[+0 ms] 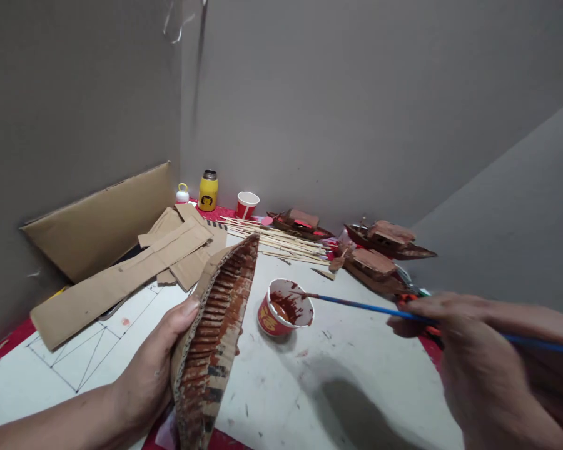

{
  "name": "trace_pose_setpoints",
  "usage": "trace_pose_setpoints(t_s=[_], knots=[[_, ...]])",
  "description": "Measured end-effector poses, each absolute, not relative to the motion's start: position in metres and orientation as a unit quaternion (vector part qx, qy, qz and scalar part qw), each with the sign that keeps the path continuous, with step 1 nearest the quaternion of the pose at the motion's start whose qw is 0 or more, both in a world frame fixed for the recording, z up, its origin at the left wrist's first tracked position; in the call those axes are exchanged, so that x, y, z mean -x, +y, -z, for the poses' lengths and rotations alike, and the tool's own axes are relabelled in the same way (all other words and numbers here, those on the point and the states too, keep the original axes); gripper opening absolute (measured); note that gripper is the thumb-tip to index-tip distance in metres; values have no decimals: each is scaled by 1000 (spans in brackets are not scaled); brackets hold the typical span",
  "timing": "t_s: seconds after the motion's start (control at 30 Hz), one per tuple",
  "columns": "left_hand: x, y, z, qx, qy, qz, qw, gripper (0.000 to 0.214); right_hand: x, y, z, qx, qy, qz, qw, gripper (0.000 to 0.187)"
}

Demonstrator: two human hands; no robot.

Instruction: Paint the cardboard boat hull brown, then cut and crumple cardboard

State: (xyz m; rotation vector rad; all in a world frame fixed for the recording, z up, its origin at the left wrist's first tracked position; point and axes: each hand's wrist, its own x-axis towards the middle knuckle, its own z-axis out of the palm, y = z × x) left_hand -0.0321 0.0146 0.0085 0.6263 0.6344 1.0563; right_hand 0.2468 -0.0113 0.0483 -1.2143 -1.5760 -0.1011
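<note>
My left hand (157,362) grips a cardboard boat hull (220,312) by its left edge and holds it up on end. Brown paint covers much of the ribbed inside, while bare cardboard with black stripes shows lower down. In my right hand (469,350) is a thin paintbrush (366,305) with a blue handle, pinched between the fingers. Its brown-stained tip reaches over a red and white paper cup (267,320). Brown paint lies in the bottom of that cup and is smeared up its inner wall.
Cut cardboard strips (136,272) overlap at the left, by a large cardboard sheet (107,219). Thin wooden sticks (281,237) lie behind the cup. Brown model boats (373,265) stand back right. A yellow bottle (208,192) and another paper cup (247,206) are near the wall.
</note>
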Motion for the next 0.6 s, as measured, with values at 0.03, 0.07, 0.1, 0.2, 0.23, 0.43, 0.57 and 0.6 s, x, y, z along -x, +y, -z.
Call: trace_pose_setpoints(t_s=[0.03,0.07,0.1,0.2,0.23,0.43,0.57,0.6], knots=[[32,14,-9,-280,291,-482,778,28,-247,-7,-53,525,-674,63,515,13],[32,14,-10,-270,293,-477,783,29,-245,-3,-56,517,-707,74,477,15],[32,14,-10,-262,296,-474,787,28,-243,1,-59,502,-738,71,446,17],[32,13,-10,-245,294,-472,794,25,-235,15,-57,456,-811,37,366,18],[32,13,-11,-242,288,-472,797,24,-233,19,-53,449,-822,33,349,18],[31,12,-13,-242,304,-479,787,26,-229,33,-36,426,-837,44,341,15],[31,12,-13,-241,308,-477,787,26,-232,33,-40,416,-815,62,399,14],[31,13,-13,-241,310,-479,785,26,-233,32,-42,418,-809,64,409,13]])
